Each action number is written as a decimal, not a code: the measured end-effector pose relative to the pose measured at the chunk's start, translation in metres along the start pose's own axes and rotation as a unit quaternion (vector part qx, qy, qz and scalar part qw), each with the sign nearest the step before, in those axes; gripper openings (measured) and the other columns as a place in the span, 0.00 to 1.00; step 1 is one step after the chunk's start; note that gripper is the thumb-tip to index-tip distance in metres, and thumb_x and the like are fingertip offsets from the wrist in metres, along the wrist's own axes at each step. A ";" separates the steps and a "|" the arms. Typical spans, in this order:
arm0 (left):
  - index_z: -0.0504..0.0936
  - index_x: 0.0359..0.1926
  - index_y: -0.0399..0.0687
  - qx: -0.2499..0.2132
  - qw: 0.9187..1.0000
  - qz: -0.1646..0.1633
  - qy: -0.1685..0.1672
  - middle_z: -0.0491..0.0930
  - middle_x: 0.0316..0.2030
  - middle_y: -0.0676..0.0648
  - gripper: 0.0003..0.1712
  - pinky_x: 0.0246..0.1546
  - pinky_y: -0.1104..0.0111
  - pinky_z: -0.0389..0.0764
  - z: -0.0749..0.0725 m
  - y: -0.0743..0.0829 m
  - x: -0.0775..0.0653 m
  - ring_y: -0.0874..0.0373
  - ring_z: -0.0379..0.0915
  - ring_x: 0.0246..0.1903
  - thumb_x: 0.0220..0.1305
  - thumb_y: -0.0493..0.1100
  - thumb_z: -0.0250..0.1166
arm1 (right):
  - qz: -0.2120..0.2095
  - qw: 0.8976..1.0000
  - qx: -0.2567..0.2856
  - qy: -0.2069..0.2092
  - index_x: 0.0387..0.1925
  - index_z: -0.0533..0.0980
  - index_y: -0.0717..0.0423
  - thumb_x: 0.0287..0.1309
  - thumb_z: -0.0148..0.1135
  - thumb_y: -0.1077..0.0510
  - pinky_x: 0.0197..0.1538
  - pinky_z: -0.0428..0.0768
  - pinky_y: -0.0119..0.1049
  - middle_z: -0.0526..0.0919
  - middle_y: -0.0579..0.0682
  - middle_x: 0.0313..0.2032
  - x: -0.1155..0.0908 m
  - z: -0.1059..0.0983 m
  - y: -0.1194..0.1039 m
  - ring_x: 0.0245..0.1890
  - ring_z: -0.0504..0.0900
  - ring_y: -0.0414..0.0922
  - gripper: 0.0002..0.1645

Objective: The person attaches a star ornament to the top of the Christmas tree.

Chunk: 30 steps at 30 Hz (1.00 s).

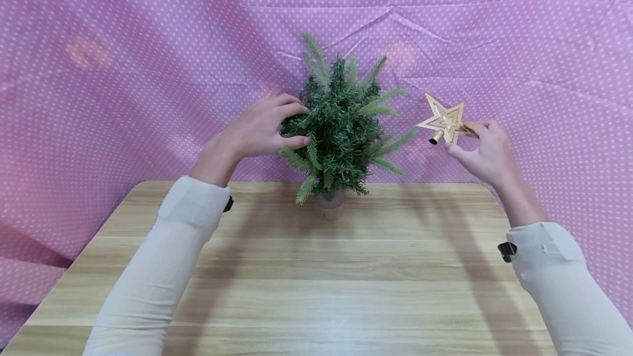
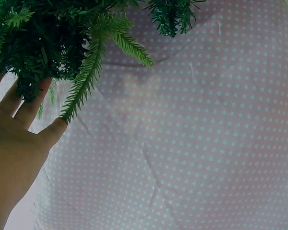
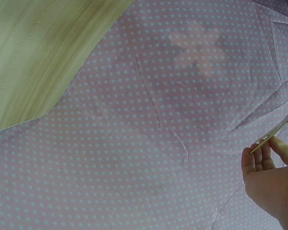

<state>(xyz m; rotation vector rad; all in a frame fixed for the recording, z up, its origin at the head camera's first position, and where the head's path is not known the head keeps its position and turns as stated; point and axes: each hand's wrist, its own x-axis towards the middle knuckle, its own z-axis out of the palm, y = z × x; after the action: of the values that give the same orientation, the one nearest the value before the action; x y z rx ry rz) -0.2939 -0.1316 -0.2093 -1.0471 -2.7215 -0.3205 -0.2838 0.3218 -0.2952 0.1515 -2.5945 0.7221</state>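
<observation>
A small artificial Christmas tree (image 1: 341, 125) stands upright in a pinkish pot (image 1: 330, 205) near the table's far edge. My left hand (image 1: 269, 125) is at the tree's left side, thumb and fingers apart among the outer branches. In the left wrist view that hand (image 2: 19, 148) has its fingers spread, and the thumb touches a light green sprig (image 2: 84, 79). To the right of the tree, my right hand (image 1: 487, 150) pinches a gold star tree topper (image 1: 447, 120) by one point, held in the air. The right wrist view shows the star edge-on (image 3: 274, 132) between thumb and fingers.
A wood-grain table (image 1: 346, 290) spreads beneath both arms. Behind it hangs a pink cloth (image 1: 519, 43) with white dots and creases. Light green sprigs (image 1: 393, 147) stick out from the tree's right side.
</observation>
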 end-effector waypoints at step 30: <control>0.73 0.69 0.43 0.010 1.000 0.013 0.007 0.69 0.69 0.40 0.38 0.77 0.50 0.38 0.002 0.000 0.000 0.43 0.60 0.71 0.63 0.57 0.70 | -0.008 1.000 -0.002 0.023 0.65 0.71 0.70 0.60 0.66 0.43 0.57 0.66 0.68 0.68 0.73 0.58 0.013 -0.010 -0.018 0.58 0.65 0.69 0.42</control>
<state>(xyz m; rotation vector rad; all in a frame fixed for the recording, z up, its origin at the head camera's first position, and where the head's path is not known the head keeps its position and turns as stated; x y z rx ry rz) -0.2943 -0.1314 -0.2111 -1.0692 -2.6918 -0.2930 -0.2874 0.3116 -0.2735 0.1523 -2.5477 0.7067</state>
